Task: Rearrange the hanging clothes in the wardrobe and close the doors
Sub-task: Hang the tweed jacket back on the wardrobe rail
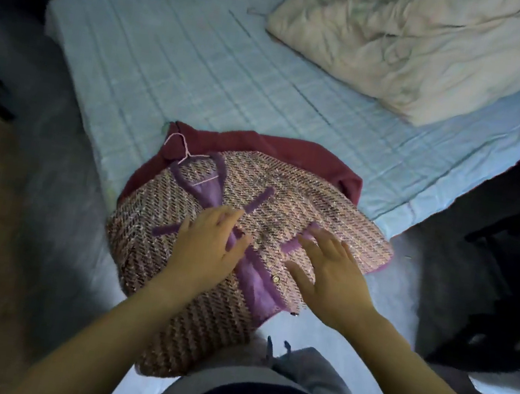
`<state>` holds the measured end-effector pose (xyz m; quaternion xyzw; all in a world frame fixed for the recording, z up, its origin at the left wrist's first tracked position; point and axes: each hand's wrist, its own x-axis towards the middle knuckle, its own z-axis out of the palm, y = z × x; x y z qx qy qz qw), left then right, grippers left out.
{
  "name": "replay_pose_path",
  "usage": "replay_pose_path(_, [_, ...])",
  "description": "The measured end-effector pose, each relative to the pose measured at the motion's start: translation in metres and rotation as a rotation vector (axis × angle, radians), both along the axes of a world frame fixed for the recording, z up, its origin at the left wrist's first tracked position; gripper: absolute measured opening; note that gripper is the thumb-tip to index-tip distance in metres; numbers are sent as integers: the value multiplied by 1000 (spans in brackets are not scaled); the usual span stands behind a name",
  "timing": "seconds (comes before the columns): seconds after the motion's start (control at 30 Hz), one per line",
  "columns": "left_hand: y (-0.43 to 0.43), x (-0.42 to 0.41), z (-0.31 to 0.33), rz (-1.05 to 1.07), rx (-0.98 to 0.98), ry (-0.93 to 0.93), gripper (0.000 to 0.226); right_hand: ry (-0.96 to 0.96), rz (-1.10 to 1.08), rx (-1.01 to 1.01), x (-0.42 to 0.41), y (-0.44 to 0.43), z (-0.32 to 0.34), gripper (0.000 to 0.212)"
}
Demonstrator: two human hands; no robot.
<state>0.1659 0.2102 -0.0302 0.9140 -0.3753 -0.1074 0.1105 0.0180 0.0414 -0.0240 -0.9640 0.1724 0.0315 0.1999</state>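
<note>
A pink tweed jacket with purple trim lies on a pink wire hanger at the near corner of the bed, hanging partly over the edge. Under it shows a dark red garment. My left hand rests on the jacket's purple front placket, fingers straight. My right hand lies flat with spread fingers on the jacket's right front, beside a purple pocket trim. The wardrobe is out of view.
The bed has a light blue checked sheet. A crumpled cream duvet lies at its far right. Grey floor runs along the left of the bed, with dark furniture at the right.
</note>
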Motion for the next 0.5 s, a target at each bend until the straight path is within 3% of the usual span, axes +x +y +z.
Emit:
replay_pose_path(0.23, [-9,75,-4,249,62,47,54,-9,139,45,108,-46,-4,63])
replay_pose_path(0.33, [-1,101,-16,343,92,85,63,11,217,119,163,-65,-19,71])
replay_pose_path(0.5, [-3,140,-36,505,143,134,67,98,425,194,262,-87,-51,62])
